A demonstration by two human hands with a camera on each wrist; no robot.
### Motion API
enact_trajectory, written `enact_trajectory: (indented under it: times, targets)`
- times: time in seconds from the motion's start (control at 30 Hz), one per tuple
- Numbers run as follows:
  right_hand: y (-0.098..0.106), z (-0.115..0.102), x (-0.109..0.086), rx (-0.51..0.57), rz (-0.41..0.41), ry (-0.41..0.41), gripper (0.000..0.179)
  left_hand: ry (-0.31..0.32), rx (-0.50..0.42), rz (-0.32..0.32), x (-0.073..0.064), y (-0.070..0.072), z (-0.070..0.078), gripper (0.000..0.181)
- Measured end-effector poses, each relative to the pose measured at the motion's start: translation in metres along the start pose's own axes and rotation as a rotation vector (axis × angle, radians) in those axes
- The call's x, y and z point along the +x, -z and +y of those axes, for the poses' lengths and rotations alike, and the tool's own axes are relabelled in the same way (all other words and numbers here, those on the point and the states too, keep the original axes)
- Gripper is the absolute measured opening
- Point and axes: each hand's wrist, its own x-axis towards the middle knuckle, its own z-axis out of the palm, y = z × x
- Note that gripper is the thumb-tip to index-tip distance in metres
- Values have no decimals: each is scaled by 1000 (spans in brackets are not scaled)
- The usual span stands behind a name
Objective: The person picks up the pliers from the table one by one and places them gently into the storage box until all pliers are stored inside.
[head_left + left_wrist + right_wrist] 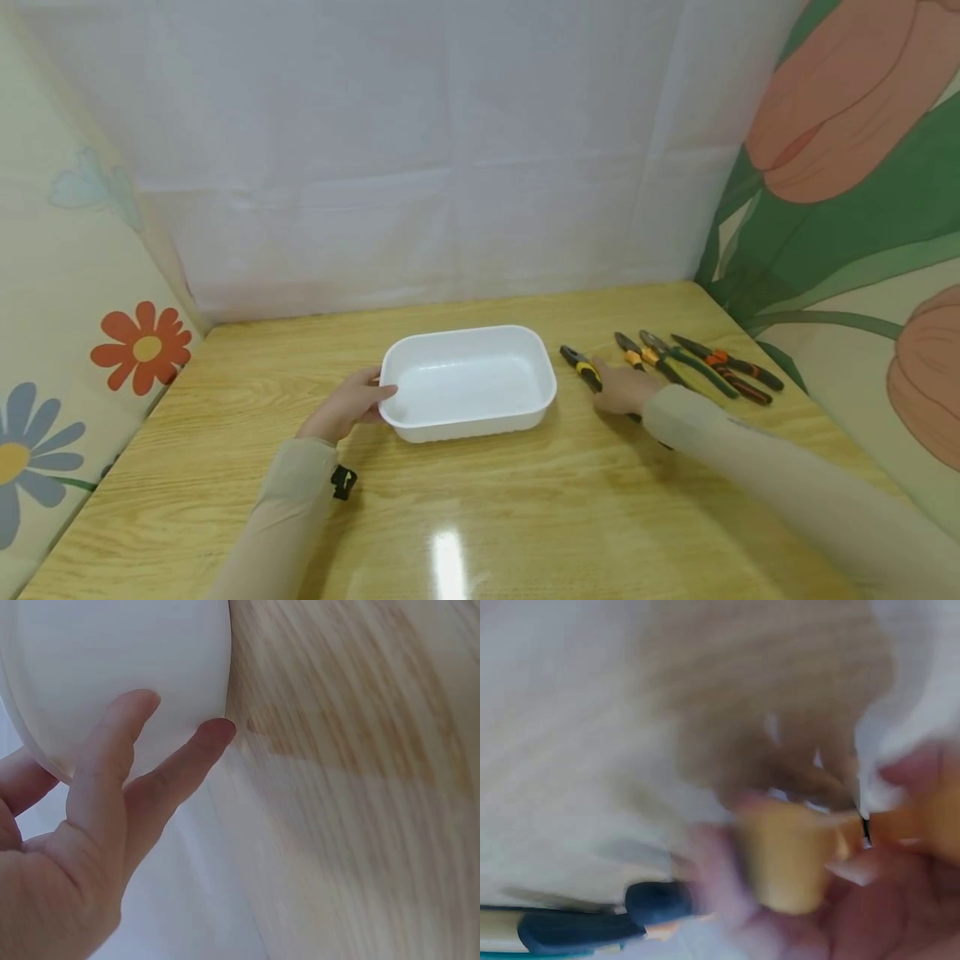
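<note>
A white plastic tray (468, 429) with rounded corners sits on the wooden table. At its left end my left hand (351, 407) grips the rim, thumb over the inside. In the left wrist view, fingers of the left hand (94, 832) lie against the tray's outer wall (180, 652). Right of the tray, my right hand (626, 388) holds black-and-yellow pliers (588, 375) by the handles, the dark jaws pointing away from me. The blurred right wrist view has the right hand's fingers (870, 907) curled round a yellow handle part (787, 862).
Several other pliers (727, 360) with orange, green and dark handles lie beside the right hand, near the right side of the table (525, 517). A white cloth (450, 150) hangs behind the table. Flower-printed panels (847, 208) stand at both sides.
</note>
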Motion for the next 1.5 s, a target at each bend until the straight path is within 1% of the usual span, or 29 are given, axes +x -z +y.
enact_trajectory:
  times: [0.13, 0.23, 0.33, 0.5, 0.63, 0.77, 0.87, 1.0, 1.3, 1.5]
  targets:
    - [-8, 1, 3, -12, 84, 6, 68, 4, 8, 0, -1, 1, 2, 55]
    - [-13, 3, 3, -28, 156, 40, 65, 9, 13, -8, -2, 1, 4, 56]
    - [-14, 4, 1, -25, 210, 78, 65, 12, 5, -16, -1, 0, 2, 56]
    - [-11, 6, -3, -34, 278, 158, 67, 15, -1, -12, 0, 2, 1, 56]
    - [-6, 7, -10, -96, 350, 225, 67, 9, 0, -14, 0, 3, 0, 56]
    - [-3, 5, -18, -156, 436, 296, 61, 2, -5, -23, 0, 3, 0, 56]
    - [-1, 5, -23, -173, 488, 338, 59, 0, -4, -31, -1, 3, 0, 56]
    - [1, 4, -28, -184, 521, 372, 63, 1, -6, -29, -1, 2, 0, 56]
    - [4, 2, -31, -233, 576, 492, 60, 16, -20, -10, 1, 3, 1, 55]
    - [5, 0, -32, -239, 587, 504, 60, 5, -35, -21, 2, 3, 0, 54]
